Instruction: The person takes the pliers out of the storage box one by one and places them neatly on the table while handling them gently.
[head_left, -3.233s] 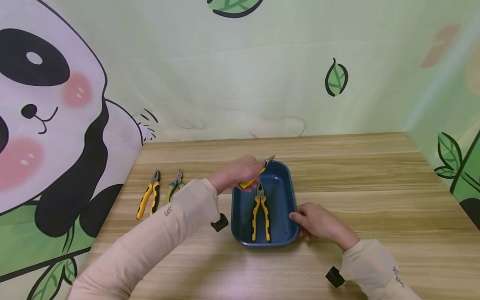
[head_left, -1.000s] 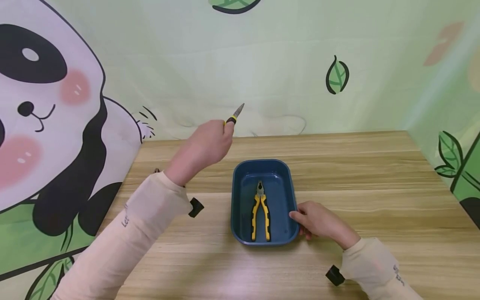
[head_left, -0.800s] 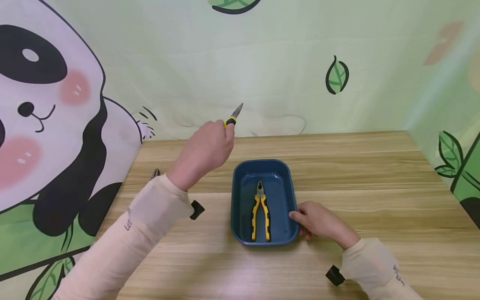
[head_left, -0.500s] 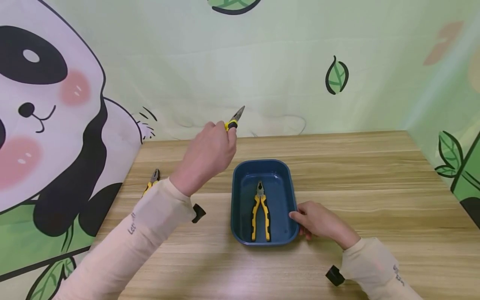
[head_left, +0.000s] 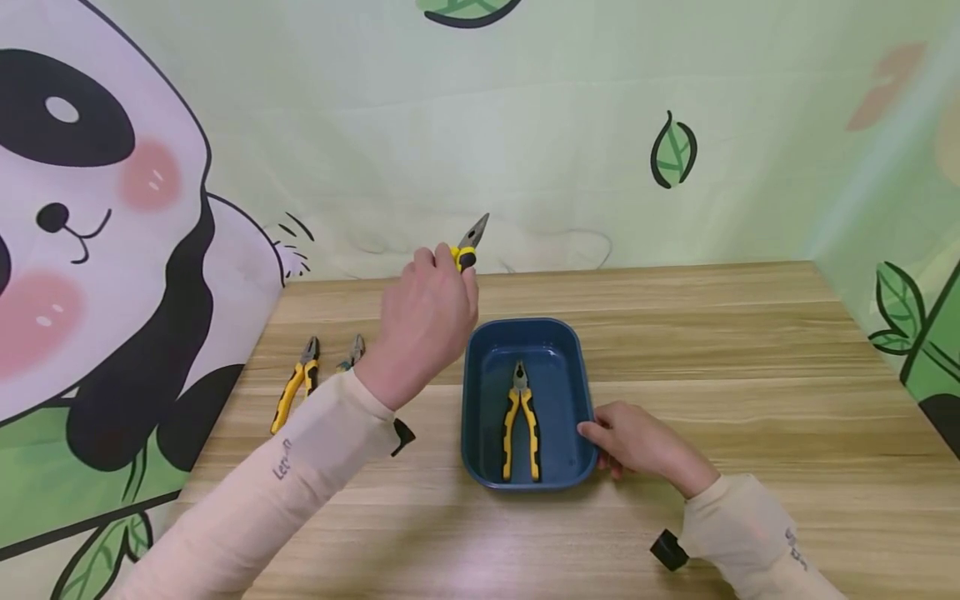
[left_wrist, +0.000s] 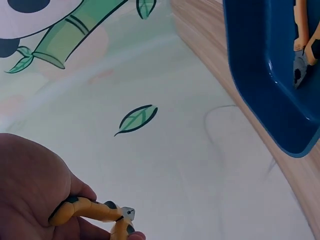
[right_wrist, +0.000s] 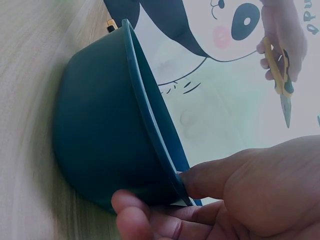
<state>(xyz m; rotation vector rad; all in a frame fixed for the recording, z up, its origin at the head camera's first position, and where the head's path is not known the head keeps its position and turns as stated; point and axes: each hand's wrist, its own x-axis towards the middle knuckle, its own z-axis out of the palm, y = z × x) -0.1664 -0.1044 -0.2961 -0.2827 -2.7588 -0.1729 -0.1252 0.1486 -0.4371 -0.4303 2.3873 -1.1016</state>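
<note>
My left hand [head_left: 431,321] grips the yellow-and-black handles of needle-nose pliers [head_left: 472,232], raised above the table behind the blue tray [head_left: 468,408]. Their tapered steel nose points up and away in the head view; in the right wrist view the handles [right_wrist: 272,60] look spread. At the tray's right side, my right hand [head_left: 645,446] pinches the rim, thumb on top and fingers beneath, as the right wrist view shows. Inside the tray lies a pair of combination pliers [head_left: 521,383], jaws toward the far end.
On the table's left lie yellow-and-black pliers [head_left: 291,392] and a second pair of pliers [head_left: 357,350], partly hidden by my left arm. A fabric backdrop [head_left: 555,150] with a panda and leaves rises behind the wooden table [head_left: 720,358].
Around three seconds ago my left hand held the needle-nose pliers over the tray; it then rose leftward. Lately it has turned and drifted slightly right, uncovering pliers on the left. The right hand stays put.
</note>
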